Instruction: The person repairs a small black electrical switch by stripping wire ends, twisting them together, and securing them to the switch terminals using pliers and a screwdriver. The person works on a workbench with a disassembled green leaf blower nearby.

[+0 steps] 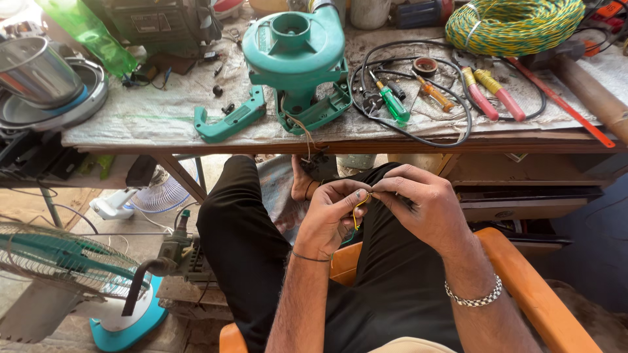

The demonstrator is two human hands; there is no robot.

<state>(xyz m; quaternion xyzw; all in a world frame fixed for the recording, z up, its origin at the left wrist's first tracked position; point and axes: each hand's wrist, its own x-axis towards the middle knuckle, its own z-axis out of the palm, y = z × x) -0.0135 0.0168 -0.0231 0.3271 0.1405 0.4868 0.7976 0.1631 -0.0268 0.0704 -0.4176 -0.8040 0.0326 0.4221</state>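
Both hands over my lap, near workbench edge. Left hand [330, 219] pinches thin yellow wire [357, 210] between thumb and fingertips; wire loops down below fingers. Right hand [418, 206] closed, fingertips meeting left ones at same wire. Can't tell if right holds small tool. Far of hands, on workbench [163, 117]: teal blower housing [296, 62], its detached teal handle [229, 121] left of it. Right of blower: green-handled screwdriver [392, 103], red-handled pliers [492, 95], yellow-green wire coil [513, 25] far right. Teal pedestal fan [72, 268] on floor, near left.
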